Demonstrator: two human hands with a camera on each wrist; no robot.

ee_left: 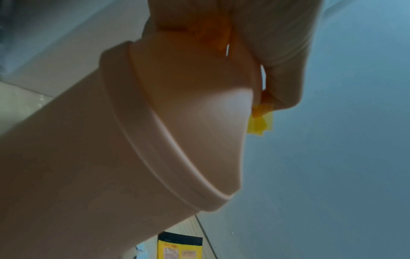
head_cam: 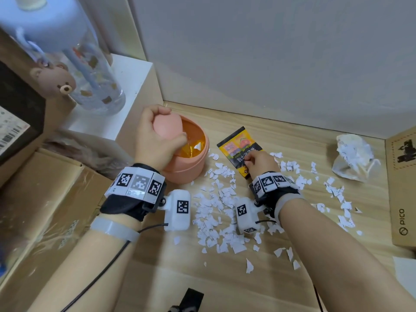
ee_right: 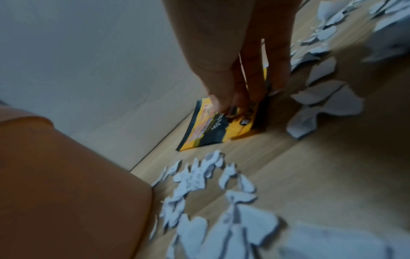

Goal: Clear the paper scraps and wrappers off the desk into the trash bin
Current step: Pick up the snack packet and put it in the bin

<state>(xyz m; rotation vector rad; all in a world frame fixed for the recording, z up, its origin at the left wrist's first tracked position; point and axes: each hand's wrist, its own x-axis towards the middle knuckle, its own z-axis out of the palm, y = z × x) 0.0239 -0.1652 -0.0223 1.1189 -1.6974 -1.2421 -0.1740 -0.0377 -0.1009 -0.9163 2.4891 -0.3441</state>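
Note:
A small pink trash bin (head_cam: 189,170) with an orange liner (head_cam: 194,140) stands at the back left of the wooden desk (head_cam: 281,278). My left hand (head_cam: 157,131) grips its pink lid (head_cam: 168,128), which is tilted up off the mouth; the left wrist view shows the lid (ee_left: 188,105) under my fingers (ee_left: 277,52). A yellow and black wrapper (head_cam: 238,145) lies right of the bin. My right hand (head_cam: 258,164) pinches its near end, as the right wrist view shows (ee_right: 239,98). Several white paper scraps (head_cam: 216,212) litter the desk. A crumpled paper wad (head_cam: 353,156) sits at the far right.
Taped cardboard boxes (head_cam: 56,199) line the left side and a PICO box (head_cam: 403,188) the right edge. A clear bottle with a bear charm (head_cam: 90,75) stands on a white shelf (head_cam: 126,91). A grey wall closes the back. A black object (head_cam: 191,300) lies at the front.

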